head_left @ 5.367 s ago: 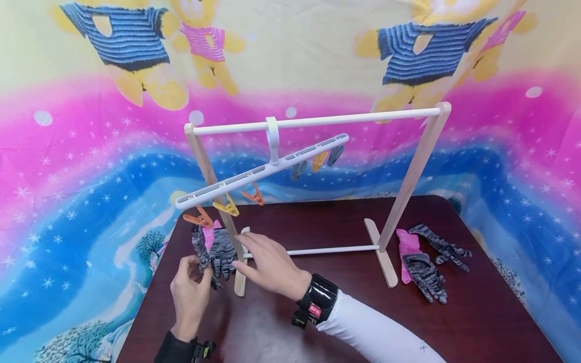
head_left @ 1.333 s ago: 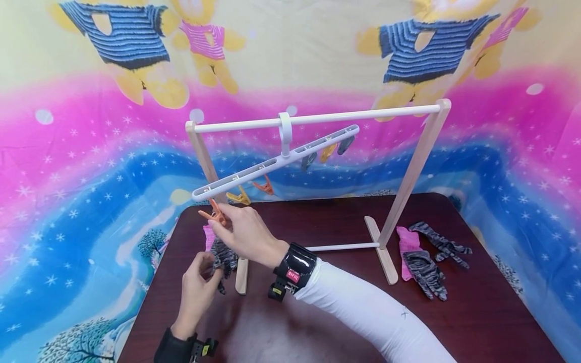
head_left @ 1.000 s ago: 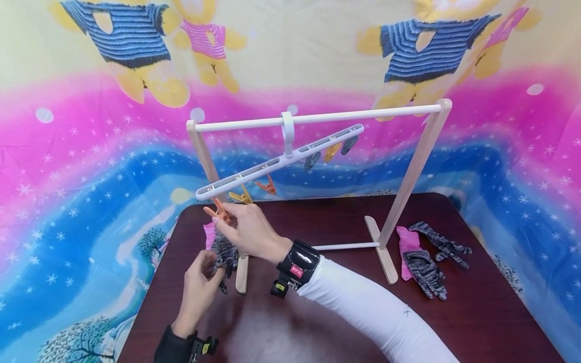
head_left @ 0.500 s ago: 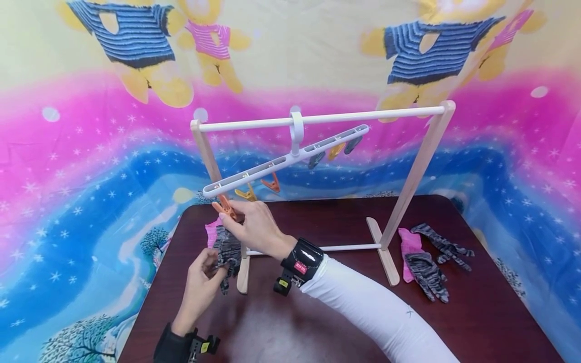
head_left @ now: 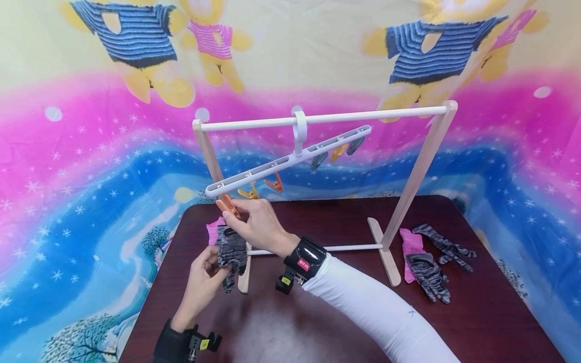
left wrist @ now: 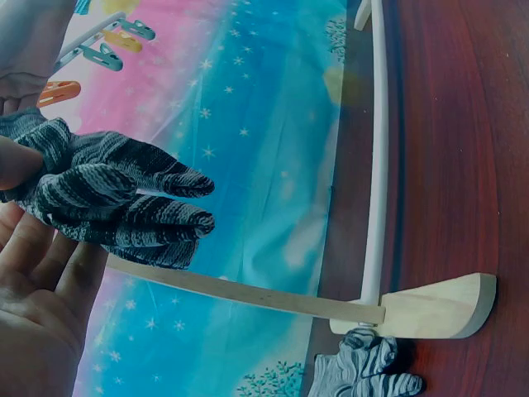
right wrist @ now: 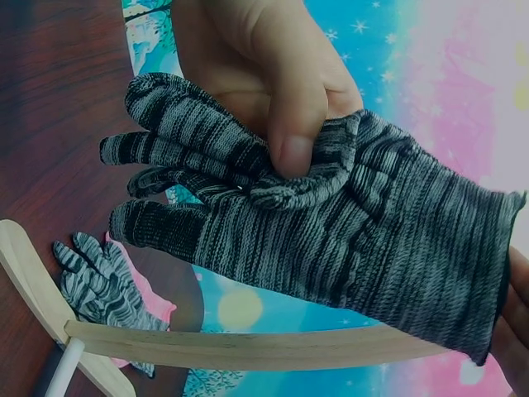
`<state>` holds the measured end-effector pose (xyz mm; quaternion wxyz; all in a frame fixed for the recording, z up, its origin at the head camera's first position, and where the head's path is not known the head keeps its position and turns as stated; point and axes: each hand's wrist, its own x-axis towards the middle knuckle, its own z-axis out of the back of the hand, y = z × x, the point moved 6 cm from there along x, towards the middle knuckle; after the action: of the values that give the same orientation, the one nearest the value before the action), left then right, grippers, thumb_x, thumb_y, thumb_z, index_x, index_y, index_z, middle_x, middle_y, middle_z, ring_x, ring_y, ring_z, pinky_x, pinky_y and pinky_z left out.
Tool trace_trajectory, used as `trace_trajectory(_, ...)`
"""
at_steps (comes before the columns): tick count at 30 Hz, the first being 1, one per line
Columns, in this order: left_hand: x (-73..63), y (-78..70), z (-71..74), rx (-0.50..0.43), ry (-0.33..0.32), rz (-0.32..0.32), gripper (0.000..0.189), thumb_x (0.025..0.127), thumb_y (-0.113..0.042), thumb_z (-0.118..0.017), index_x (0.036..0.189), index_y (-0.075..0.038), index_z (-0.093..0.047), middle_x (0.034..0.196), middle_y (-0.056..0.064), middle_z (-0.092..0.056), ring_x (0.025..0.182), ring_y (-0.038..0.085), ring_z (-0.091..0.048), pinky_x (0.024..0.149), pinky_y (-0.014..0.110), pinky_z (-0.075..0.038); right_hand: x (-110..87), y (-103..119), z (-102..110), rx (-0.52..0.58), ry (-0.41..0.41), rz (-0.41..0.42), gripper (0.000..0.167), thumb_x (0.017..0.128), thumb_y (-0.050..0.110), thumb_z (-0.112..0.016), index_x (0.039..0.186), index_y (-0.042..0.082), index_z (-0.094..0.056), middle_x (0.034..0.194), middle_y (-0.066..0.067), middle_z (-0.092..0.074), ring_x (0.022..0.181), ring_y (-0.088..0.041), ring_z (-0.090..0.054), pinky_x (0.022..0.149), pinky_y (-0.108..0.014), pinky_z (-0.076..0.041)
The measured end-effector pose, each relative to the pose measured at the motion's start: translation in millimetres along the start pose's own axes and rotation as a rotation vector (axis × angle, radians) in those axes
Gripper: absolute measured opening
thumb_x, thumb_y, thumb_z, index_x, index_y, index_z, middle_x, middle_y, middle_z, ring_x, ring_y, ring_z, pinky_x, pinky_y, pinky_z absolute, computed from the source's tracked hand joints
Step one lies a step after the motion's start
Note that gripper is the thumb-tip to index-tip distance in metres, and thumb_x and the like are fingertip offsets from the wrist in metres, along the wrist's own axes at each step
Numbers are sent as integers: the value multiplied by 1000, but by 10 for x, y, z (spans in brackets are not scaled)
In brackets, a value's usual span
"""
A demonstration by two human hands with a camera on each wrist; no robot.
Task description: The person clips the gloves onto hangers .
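Note:
My left hand [head_left: 204, 280] pinches a black-and-grey striped knit glove [head_left: 232, 249] between thumb and fingers, holding it above the table. In the right wrist view the glove [right wrist: 331, 223] lies sideways, its cuff to the right, with my left thumb [right wrist: 293, 124] pressing it. My right hand [head_left: 265, 227] pinches the handles of an orange clothespin [head_left: 228, 205] at the near left end of the white hanger [head_left: 288, 161]. The cuff is just below this clothespin; whether it is inside the jaws I cannot tell. The hanger hooks over the rack's white top rod [head_left: 354, 117].
Several other clothespins, among them a yellow one [head_left: 248, 191], hang along the hanger. A wooden rack post [head_left: 417, 176] stands at right. Beside it lie two striped gloves [head_left: 428, 275] and a pink cloth item [head_left: 410, 247]. Another pink item [head_left: 214, 231] lies at left.
My right hand has gone from beside the left post to the orange clothespin and squeezed its handles together. My left hand has raised the glove towards it. The hanger has shifted right.

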<state>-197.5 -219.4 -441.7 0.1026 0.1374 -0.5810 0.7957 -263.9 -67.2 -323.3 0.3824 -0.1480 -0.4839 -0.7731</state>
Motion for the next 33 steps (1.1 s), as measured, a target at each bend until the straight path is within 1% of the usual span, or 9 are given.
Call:
trace_trajectory(3,0,-5,-5,-14,27,-16,22,91,9,-64,111,4,-57,97,-17,-71,85,-1,-68,70,20,-56,-7,-15,-4,40,18,-12,23,96,20,-65,112,7,-75,76,-1,-73,49,-3,-40,45,-18,-29)
trace_trajectory(5,2,-7,-7,-18,38,-20,22,91,9,-63,112,5,-56,97,-20,-71,83,0,-67,70,20,-56,-9,-19,-5,60,25,-16,25,97,19,-64,116,6,-74,82,-3,-76,48,-3,-40,44,-18,-29)
trace_trajectory(13,27,-25,-2,-33,42,18,26,92,8,-62,117,4,-58,96,-16,-70,80,2,-66,68,21,-56,-19,1,2,51,-6,11,23,96,20,-64,110,5,-75,68,-2,-66,49,-1,-40,45,-17,-30)
trace_trajectory(15,29,-33,-5,-40,43,17,27,91,8,-62,117,5,-58,96,-17,-70,81,1,-66,69,21,-56,-20,3,0,56,-5,12,22,97,19,-64,109,4,-75,68,-3,-65,51,-1,-43,45,-16,-31)
trace_trajectory(18,34,-46,-4,-55,47,5,30,91,9,-62,120,6,-57,98,-18,-70,83,0,-67,71,20,-57,-17,-4,-9,75,5,1,24,97,19,-64,111,3,-75,75,-5,-71,60,-2,-54,47,-16,-34)
trace_trajectory(22,47,-65,-3,-72,57,-24,36,91,11,-60,126,7,-54,103,-19,-69,86,0,-68,73,19,-57,-16,-9,-12,111,15,-11,26,97,17,-63,115,2,-74,96,-10,-79,80,-8,-70,50,-16,-38)
trace_trajectory(25,58,-78,-5,-83,61,-36,38,92,11,-59,129,6,-52,106,-21,-69,88,-1,-69,76,18,-58,-18,-5,-20,139,26,-15,27,97,17,-63,118,2,-73,103,-12,-79,93,-13,-75,52,-16,-41)
trace_trajectory(30,77,-91,-19,-92,66,-31,38,93,10,-58,129,6,-51,108,-22,-68,91,-1,-69,79,18,-58,-32,-10,-29,160,30,-18,29,97,17,-63,121,3,-72,105,-12,-79,92,-13,-75,48,-18,-38)
trace_trajectory(33,90,-93,-29,-89,67,-23,39,93,10,-58,131,6,-51,109,-22,-68,92,-1,-69,80,18,-58,-36,-8,-19,158,20,-13,27,97,17,-63,118,3,-74,103,-11,-79,88,-11,-74,48,-18,-36)
